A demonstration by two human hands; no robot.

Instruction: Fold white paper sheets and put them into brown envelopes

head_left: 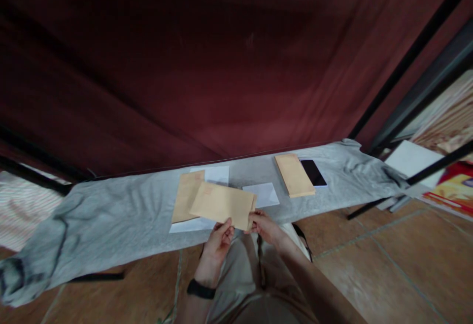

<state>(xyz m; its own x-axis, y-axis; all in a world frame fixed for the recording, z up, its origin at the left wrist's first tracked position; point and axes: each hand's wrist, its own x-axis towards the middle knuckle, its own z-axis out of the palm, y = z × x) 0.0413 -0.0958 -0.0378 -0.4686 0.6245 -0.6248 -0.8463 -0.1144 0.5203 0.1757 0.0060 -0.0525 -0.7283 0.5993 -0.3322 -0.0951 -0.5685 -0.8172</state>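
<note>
Left hand (219, 240) and right hand (265, 227) hold a rectangular brown-paper envelope (223, 204) in 2 pinches above wrinkled grey cloth (121, 220).

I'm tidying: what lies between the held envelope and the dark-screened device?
White paper nearer the held envelope, then a brown envelope stack beside the device: head view.

- Upper envelope (223, 204): tan, with faint red print at one corner
- Lower envelope (185, 198): slightly darker tan, a reddish mark near its top
- Envelope stack (294, 175): plain tan
- Small paper (260, 194): white with a bluish tint
- Phone (314, 172): black face, bluish-purple edge
- Cloth (121, 210): mottled grey, darker patches towards both ends
- Backdrop (240, 92): deep maroon
- Wristband (201, 289): black
- Trousers (238, 274): pale beige
- Floor tiles (369, 274): orange-brown, greyish joint lines
</note>
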